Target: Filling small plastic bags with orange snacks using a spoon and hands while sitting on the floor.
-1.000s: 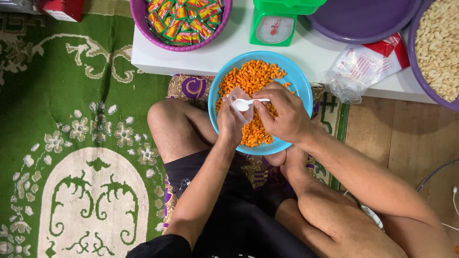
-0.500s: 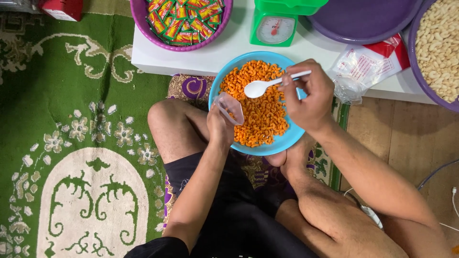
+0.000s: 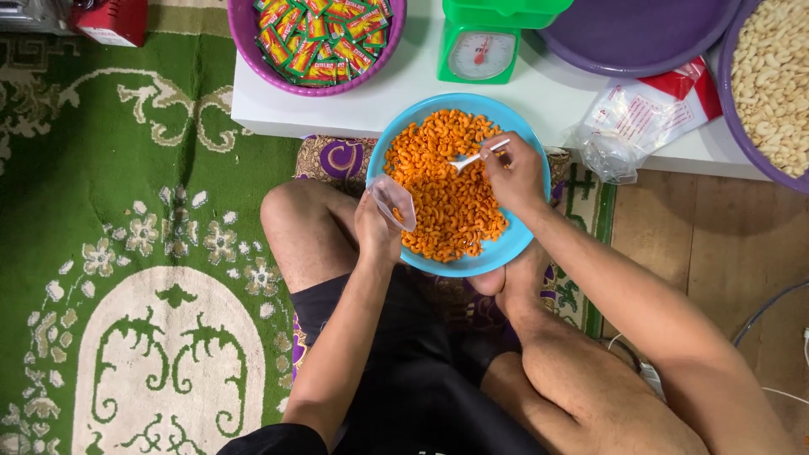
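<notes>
A person is sitting cross-legged on a green patterned carpet (image 3: 126, 253), working over a blue bowl (image 3: 529, 227) of orange macaroni-shaped snacks (image 3: 451, 194) that is resting on the lap, its far rim lying just at the edge of a low white tabletop (image 3: 396, 88). The left hand (image 3: 375, 227) is holding a small clear plastic bag (image 3: 393, 202) at the bowl's left rim, its fingers closed around the lower part of the bag while the mouth is standing open and tilting toward the snacks; a few orange pieces are showing inside it. The right hand (image 3: 516, 173) is reaching over the bowl's right side, its fingers pinching the handle of a white plastic spoon (image 3: 476, 156), whose scoop is dipping into the heap near the bowl's centre. On the tabletop beyond the bowl, a green kitchen scale (image 3: 480, 46) with a round dial is standing directly behind it. To the scale's left, a purple basin (image 3: 244, 38) is holding a pile of small red, green and yellow sachets (image 3: 324, 34). To the scale's right, an empty-looking purple tray (image 3: 640, 38) is lying beside a stack of clear bags with red print (image 3: 645, 114), and at the far right a second purple basin (image 3: 726, 88) is filled with pale puffed snacks (image 3: 775, 76).
</notes>
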